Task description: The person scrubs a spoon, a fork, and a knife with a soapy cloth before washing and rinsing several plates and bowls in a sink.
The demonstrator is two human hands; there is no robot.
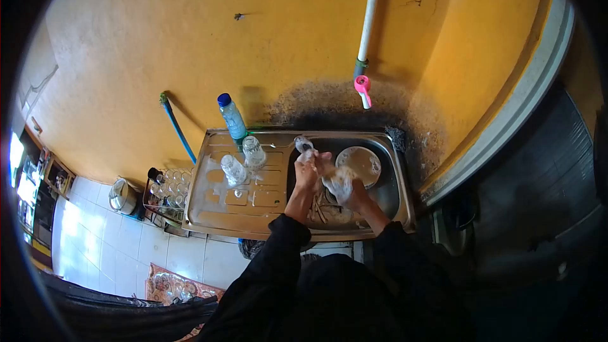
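Over the sink basin point(400, 183), my left hand point(308, 171) is closed around a soapy utensil point(303, 144), whose rounded, foamy end sticks out beyond the fingers. Its exact kind is hidden by suds. Close beside it, my right hand point(356, 195) grips a white, foam-covered scrubber point(340, 183). A round plate point(360, 166) with a patterned rim lies in the basin behind my right hand. Several spoon-like utensils point(322, 209) rest at the bottom of the basin, partly covered by my hands.
Two sudsy glasses point(235, 170) and a blue-capped bottle point(232, 116) stand on the drainboard point(215, 215). A pink-handled tap point(362, 85) hangs above the basin. A dark scouring pad point(396, 137) sits at the back right corner. Left, a rack point(166, 190) holds glassware.
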